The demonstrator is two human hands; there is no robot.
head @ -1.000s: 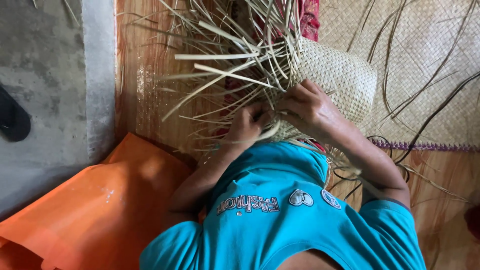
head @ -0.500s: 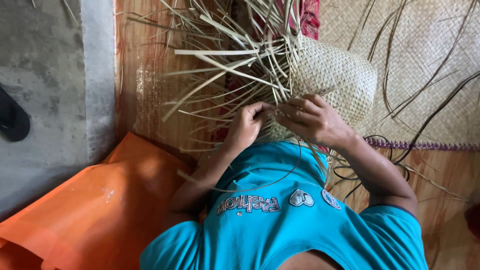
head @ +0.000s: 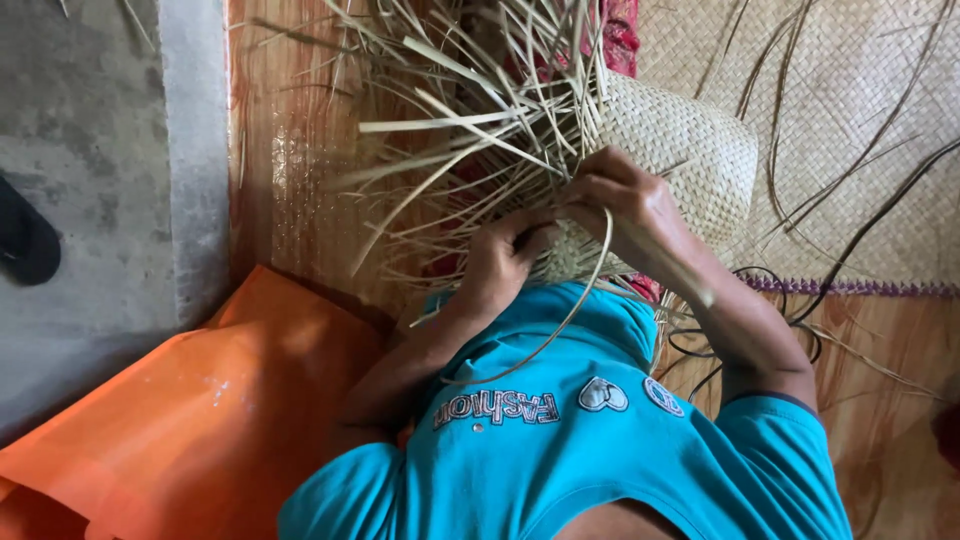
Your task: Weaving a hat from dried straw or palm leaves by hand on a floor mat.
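Woven piece: one pale, half-finished woven straw basket (head: 680, 150) lies on the floor in front of the person, touching both hands; too many loose pale straw strips (head: 470, 130) to count fan out from its unfinished edge.
Left hand: the left hand (head: 500, 260) is curled at the basket's near edge, fingers pinching strips there.
Right hand: the right hand (head: 620, 200) rests on the woven wall, fingers bent around one long curved straw strip (head: 570, 310) that loops down over the turquoise shirt (head: 560, 440).
Ground: one woven straw mat (head: 860, 120) beneath; one orange plastic sheet (head: 190, 410) at the left; one black sandal (head: 25, 240) on the grey concrete.
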